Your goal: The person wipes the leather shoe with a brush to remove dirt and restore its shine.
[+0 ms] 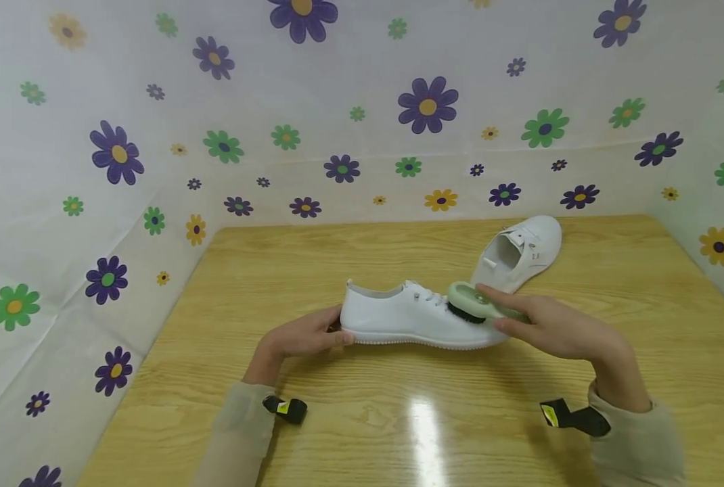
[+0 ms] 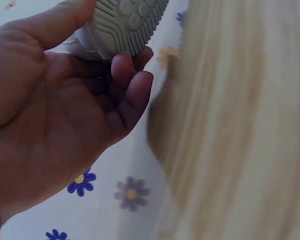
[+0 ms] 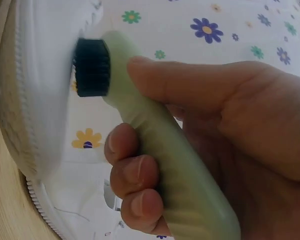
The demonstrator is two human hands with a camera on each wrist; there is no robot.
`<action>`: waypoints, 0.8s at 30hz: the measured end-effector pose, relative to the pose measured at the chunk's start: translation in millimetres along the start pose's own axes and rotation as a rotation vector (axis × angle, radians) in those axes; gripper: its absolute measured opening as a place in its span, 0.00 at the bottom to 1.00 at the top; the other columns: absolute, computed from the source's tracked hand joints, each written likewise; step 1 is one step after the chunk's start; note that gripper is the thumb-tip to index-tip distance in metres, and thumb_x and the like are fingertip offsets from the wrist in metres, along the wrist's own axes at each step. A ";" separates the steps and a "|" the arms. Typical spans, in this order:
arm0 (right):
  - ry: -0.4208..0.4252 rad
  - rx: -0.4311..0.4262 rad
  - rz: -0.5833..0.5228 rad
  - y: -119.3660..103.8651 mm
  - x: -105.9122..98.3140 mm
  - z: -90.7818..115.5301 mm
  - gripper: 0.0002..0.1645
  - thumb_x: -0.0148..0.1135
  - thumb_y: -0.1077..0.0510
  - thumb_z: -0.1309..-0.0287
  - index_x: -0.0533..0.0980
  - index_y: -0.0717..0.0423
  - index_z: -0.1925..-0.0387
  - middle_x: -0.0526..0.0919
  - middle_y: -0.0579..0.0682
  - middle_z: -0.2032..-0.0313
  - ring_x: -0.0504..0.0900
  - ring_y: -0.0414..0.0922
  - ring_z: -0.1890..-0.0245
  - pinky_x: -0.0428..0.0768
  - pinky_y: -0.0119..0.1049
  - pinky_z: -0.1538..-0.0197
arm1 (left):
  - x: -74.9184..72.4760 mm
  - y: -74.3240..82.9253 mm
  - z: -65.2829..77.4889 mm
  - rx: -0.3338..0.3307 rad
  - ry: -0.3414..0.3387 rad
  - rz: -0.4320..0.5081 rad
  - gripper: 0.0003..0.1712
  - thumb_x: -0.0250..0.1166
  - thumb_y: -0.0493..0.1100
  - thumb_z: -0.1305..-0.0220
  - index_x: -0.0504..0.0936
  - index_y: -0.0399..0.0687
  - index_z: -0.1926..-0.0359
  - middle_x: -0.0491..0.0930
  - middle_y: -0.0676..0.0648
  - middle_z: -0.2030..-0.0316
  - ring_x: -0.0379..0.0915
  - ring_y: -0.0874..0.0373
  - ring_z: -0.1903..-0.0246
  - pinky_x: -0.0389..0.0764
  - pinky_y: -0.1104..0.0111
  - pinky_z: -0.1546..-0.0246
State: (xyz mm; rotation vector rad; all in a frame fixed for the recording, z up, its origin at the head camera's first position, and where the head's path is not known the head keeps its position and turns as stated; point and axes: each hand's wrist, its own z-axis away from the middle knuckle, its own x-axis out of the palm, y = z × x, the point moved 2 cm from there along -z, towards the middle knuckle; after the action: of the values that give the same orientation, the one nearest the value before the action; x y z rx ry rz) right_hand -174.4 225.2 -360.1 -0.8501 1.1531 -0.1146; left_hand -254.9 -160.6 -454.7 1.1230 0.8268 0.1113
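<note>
A white lace-up shoe (image 1: 392,318) is held up off the wooden table, toe pointing right. My left hand (image 1: 307,335) grips it by the heel; the left wrist view shows the thumb and fingers round the heel end of its ridged sole (image 2: 132,22). In my right hand (image 1: 551,328) is a pale green shoe brush (image 1: 468,297) with dark bristles. The right wrist view has the fingers wrapped round the brush handle (image 3: 182,170), thumb along its back. Its bristles (image 3: 92,67) lie against the shoe's upper near the laces.
Behind the brush, a second white shoe (image 1: 538,243) lies on the wooden table (image 1: 289,264), toe toward the back right. Flower-printed white sheeting (image 1: 362,88) walls the table at the back and both sides. Black straps hang at both sleeves.
</note>
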 end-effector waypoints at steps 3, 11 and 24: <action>-0.008 0.005 -0.007 2.2 -2.3 2.9 0.34 0.49 0.47 0.24 0.56 0.50 0.23 0.65 0.65 0.31 0.71 0.61 0.36 0.69 0.61 0.39 | -4.0 -1.3 3.6 -0.008 0.028 -0.021 0.36 0.58 0.59 0.29 0.62 0.44 0.31 0.73 0.47 0.45 0.69 0.54 0.49 0.70 0.59 0.44; 0.032 0.049 0.014 1.6 1.8 -3.0 0.34 0.47 0.46 0.23 0.54 0.49 0.23 0.64 0.66 0.31 0.70 0.64 0.36 0.68 0.63 0.38 | -12.4 -5.8 10.9 -0.020 0.056 -0.007 0.34 0.58 0.56 0.27 0.62 0.43 0.31 0.74 0.47 0.47 0.70 0.53 0.51 0.71 0.58 0.46; 0.010 0.091 0.003 -9.5 25.2 -25.6 0.35 0.44 0.58 0.23 0.46 0.71 0.26 0.67 0.73 0.36 0.74 0.59 0.44 0.72 0.59 0.42 | -18.7 -18.0 19.6 -0.067 0.078 0.002 0.37 0.65 0.50 0.31 0.60 0.42 0.29 0.70 0.45 0.39 0.66 0.52 0.46 0.66 0.57 0.41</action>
State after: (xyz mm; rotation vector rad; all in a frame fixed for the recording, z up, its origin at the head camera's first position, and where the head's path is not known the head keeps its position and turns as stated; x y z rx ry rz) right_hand -181.6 192.6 -376.6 -0.7684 1.1499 -0.1673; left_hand -261.3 -192.5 -456.2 1.0619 0.8848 0.1840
